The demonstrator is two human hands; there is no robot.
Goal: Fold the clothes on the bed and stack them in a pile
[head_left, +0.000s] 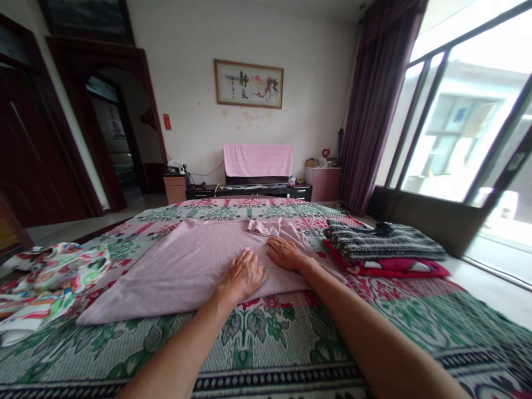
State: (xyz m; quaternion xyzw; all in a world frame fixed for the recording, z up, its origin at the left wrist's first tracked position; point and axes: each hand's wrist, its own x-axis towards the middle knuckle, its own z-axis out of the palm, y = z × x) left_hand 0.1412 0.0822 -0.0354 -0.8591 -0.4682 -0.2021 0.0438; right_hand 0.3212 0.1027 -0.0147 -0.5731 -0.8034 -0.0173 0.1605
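Note:
A pale pink shirt (178,266) lies spread on a patterned bedspread (257,332), its collar bunched toward the far right side. My left hand (244,274) rests on the middle of the fabric with its fingers stretched forward. Just to the right, my right hand (286,255) lies flat on the shirt below the collar, fingers extended to the left. Both palms press on the cloth and neither grips it. Part of the shirt's right side is hidden under my right forearm.
On the right sits a folded stack: a black-and-white knit garment (378,239) over a red one (407,269). A crumpled multicoloured garment (58,277) lies at the left. Beyond the bed, a low black cabinet (299,192) holds a pink-draped television (257,159). Windows (453,133) line the right.

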